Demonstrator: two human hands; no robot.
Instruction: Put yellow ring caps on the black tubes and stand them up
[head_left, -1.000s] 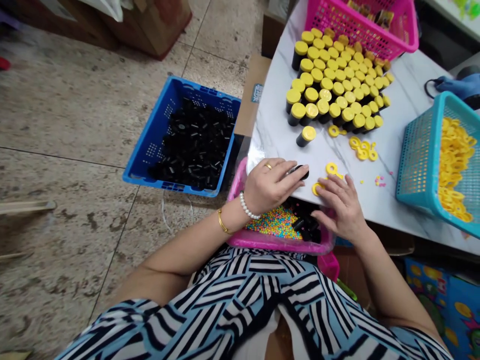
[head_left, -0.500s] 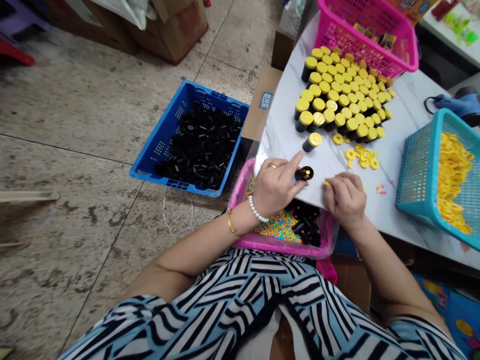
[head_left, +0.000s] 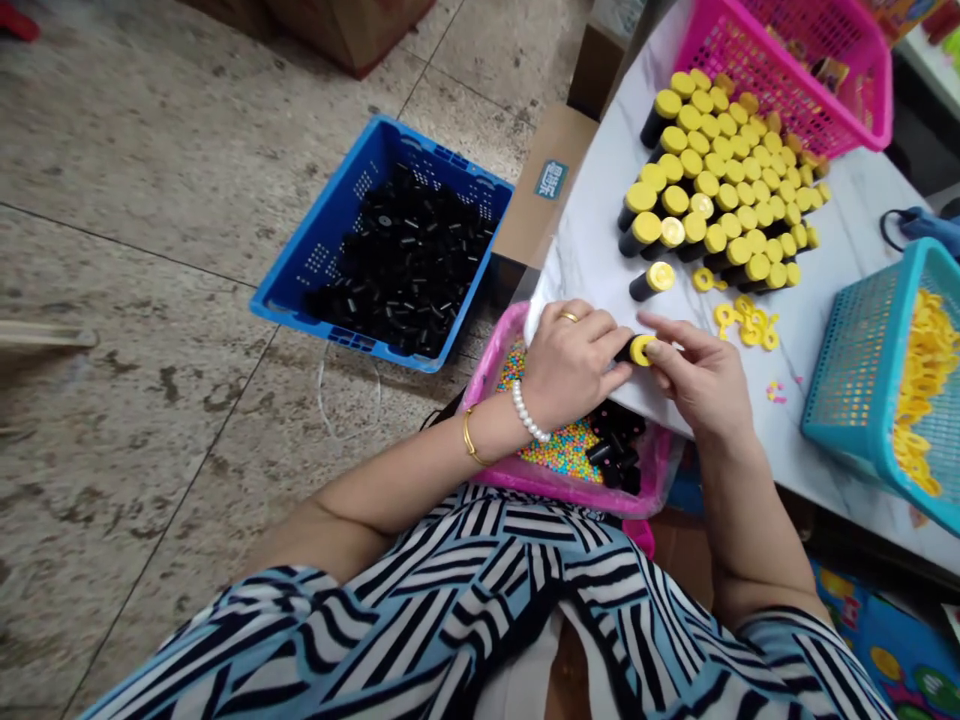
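held a short black tube (head_left: 626,350) with a yellow cap (head_left: 643,350) between both hands, just over the near edge of the white marble table (head_left: 592,230). closed the grip of the left hand (head_left: 574,365) around the black end, with bent fingers (head_left: 600,345) snug on the tube, a gold ring (head_left: 568,317) on one finger, and a pearl bracelet (head_left: 529,412) and a gold bangle (head_left: 469,437) on the arm. pinched the yellow cap with the grip of the right hand (head_left: 701,385), with fingertips (head_left: 654,350) pressed on its round top. showed a pink tub (head_left: 570,497) right below the hands, with tiny bright beads (head_left: 559,450) and a small heap of black pieces (head_left: 615,450) in it. showed many capped black tubes (head_left: 720,190) packed close on the table, with one more capped tube (head_left: 651,282) just beside them and loose yellow rings (head_left: 746,325) near the right hand. also showed a teal basket (head_left: 855,380) of yellow rings on the table, a pink basket (head_left: 780,75) behind the tubes, and a blue crate (head_left: 330,265) of black tubes (head_left: 405,265) on the floor (head_left: 150,200).
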